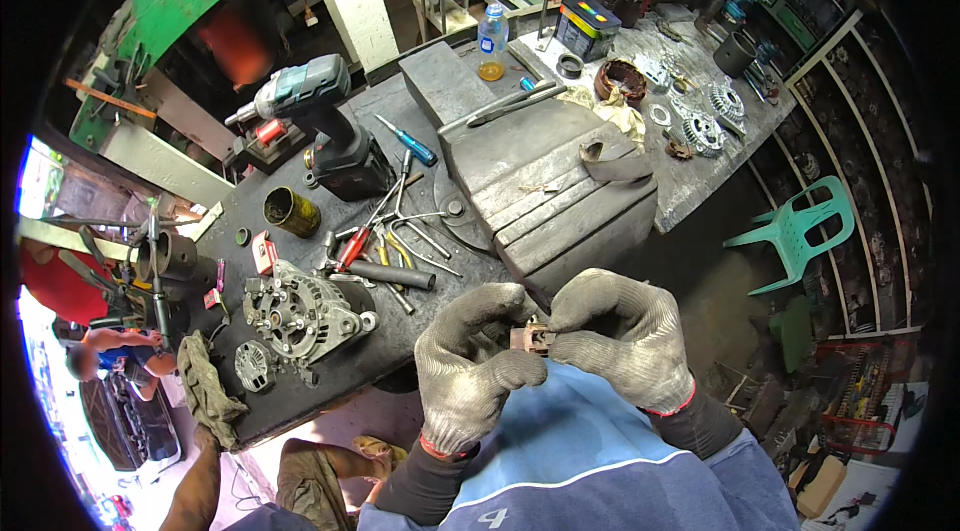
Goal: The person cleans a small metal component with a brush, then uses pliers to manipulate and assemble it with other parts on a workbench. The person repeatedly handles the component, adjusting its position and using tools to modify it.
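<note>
The left hand and right hand, both curled nearly closed, are pinching a brown part between them.

Dark workbench under a power tool (upright), blue screwdriver and yellowish tin.

Gloved left hand and gloved right hand holding a small brownish part between them, round metal housing on a dark desk, cordless power tool standing upright, green plastic chair at right.
</note>
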Motion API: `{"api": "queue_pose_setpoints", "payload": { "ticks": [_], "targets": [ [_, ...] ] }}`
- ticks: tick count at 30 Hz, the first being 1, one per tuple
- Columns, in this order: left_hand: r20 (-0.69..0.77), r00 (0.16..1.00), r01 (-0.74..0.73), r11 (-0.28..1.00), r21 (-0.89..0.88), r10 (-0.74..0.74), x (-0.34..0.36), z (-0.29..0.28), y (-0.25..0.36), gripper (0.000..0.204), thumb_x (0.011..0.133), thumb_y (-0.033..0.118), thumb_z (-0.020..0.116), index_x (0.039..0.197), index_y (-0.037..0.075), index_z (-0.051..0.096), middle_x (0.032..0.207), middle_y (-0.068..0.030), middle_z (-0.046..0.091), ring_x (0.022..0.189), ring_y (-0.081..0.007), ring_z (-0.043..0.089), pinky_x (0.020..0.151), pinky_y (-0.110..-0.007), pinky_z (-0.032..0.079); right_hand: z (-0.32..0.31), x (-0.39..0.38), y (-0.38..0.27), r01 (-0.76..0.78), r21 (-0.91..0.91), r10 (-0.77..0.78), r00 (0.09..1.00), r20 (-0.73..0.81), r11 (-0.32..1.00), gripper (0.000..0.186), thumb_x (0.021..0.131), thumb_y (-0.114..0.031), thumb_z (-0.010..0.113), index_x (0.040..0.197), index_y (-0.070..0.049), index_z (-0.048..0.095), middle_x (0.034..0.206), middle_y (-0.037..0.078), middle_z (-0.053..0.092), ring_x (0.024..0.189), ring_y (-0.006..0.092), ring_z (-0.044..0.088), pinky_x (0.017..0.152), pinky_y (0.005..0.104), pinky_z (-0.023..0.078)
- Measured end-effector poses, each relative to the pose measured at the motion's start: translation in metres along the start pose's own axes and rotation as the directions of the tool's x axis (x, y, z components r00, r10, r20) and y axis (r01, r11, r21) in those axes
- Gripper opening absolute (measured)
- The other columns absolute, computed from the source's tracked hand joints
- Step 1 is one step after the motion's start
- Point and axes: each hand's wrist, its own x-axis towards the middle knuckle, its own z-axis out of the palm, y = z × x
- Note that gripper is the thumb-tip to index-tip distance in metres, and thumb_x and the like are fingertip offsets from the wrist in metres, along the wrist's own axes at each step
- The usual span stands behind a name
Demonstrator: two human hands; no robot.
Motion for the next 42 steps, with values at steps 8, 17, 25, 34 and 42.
{"api": "queue_pose_setpoints", "payload": {
  "ticks": [8, 17, 25, 34, 42],
  "targets": [
    [-0.072, 0.997, -0.032, 0.999, 0.016, 0.033, -0.002, 0.008, -0.01, 0.062, 0.08, 0.001, 0.095, 0.136, -0.003, 0.067, 0.122, -0.0159, 0.075, 0.102, -0.0202, 0.075, 0.083, -0.032, 0.064, -0.002, 0.0, 0.021, 0.399, -0.358, -0.426, 0.905, 0.003, 0.844, 0.029, 0.084, 0.004, 0.085, 0.112, 0.001, 0.079, 0.106, 0.017, 0.078, 0.094, 0.0262, 0.077, 0.086, 0.0365, 0.061],
    [0.029, 0.998, -0.065, 0.972, 0.227, 0.06, 0.005, 0.009, -0.01, 0.034, 0.097, 0.011, 0.085, 0.127, -0.001, 0.074, 0.13, -0.0092, 0.071, 0.107, -0.0151, 0.072, 0.091, -0.03, 0.06, -0.007, 0.006, 0.013, 0.422, -0.459, -0.454, 0.89, 0.045, 0.782, 0.028, 0.085, 0.002, 0.084, 0.113, 0.002, 0.077, 0.103, 0.018, 0.078, 0.089, 0.0241, 0.077, 0.076, 0.0339, 0.062],
    [0.029, 0.999, 0.023, 0.978, 0.209, -0.03, 0.004, 0.012, -0.007, 0.037, 0.102, 0.014, 0.081, 0.133, -0.003, 0.07, 0.117, -0.0093, 0.076, 0.102, -0.0154, 0.074, 0.091, -0.03, 0.061, -0.018, 0.01, 0.002, 0.318, -0.427, -0.315, 0.946, 0.081, 0.846, 0.03, 0.086, -0.003, 0.086, 0.115, 0.001, 0.078, 0.102, 0.015, 0.078, 0.09, 0.0245, 0.078, 0.076, 0.0349, 0.062],
    [-0.035, 0.996, 0.083, 0.99, 0.11, -0.08, 0.004, 0.01, -0.013, 0.049, 0.104, 0.032, 0.078, 0.137, -0.001, 0.065, 0.121, -0.0121, 0.074, 0.102, -0.0185, 0.075, 0.085, -0.035, 0.067, -0.016, 0.017, 0.006, 0.352, -0.4, -0.35, 0.933, 0.082, 0.846, 0.032, 0.086, -0.004, 0.086, 0.117, -0.002, 0.08, 0.105, 0.015, 0.079, 0.096, 0.029, 0.078, 0.084, 0.038, 0.062],
    [-0.026, 0.991, 0.129, 0.991, 0.042, -0.128, 0.006, 0.0, -0.017, 0.048, 0.108, 0.032, 0.07, 0.14, -0.003, 0.06, 0.122, -0.0174, 0.074, 0.105, -0.0266, 0.078, 0.089, -0.044, 0.071, -0.025, 0.024, 0.002, 0.438, -0.46, -0.4, 0.898, 0.184, 0.772, 0.032, 0.088, -0.006, 0.084, 0.119, -0.002, 0.078, 0.107, 0.016, 0.077, 0.096, 0.0313, 0.077, 0.083, 0.039, 0.063]
  ]
}}
